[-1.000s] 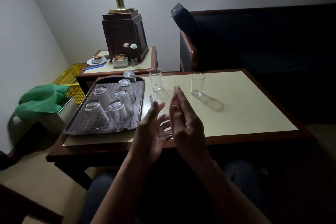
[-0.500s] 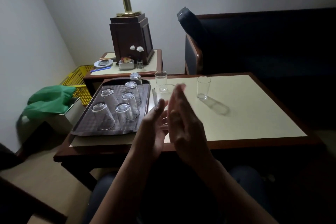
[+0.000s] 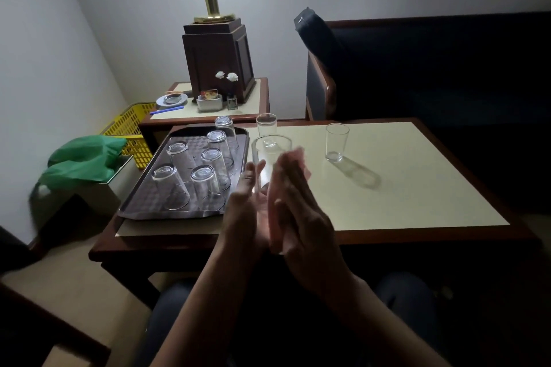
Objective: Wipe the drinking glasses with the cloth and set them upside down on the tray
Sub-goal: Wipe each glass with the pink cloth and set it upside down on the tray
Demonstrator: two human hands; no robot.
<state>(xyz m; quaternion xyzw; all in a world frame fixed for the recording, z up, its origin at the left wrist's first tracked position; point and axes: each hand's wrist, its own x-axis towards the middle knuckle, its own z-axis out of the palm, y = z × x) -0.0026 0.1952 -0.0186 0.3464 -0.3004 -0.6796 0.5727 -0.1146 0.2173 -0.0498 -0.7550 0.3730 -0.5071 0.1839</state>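
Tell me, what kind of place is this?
Probably a restaurant or café: a tray of upturned glasses, a padded bench at the table, and a side table with a sachet holder and small flower vase.

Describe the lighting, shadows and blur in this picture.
Head view: dim overall; the table top is brightest; the far-right glass throws a long shadow toward the near right; the fingers of the right hand are motion-blurred; the sofa is almost black.
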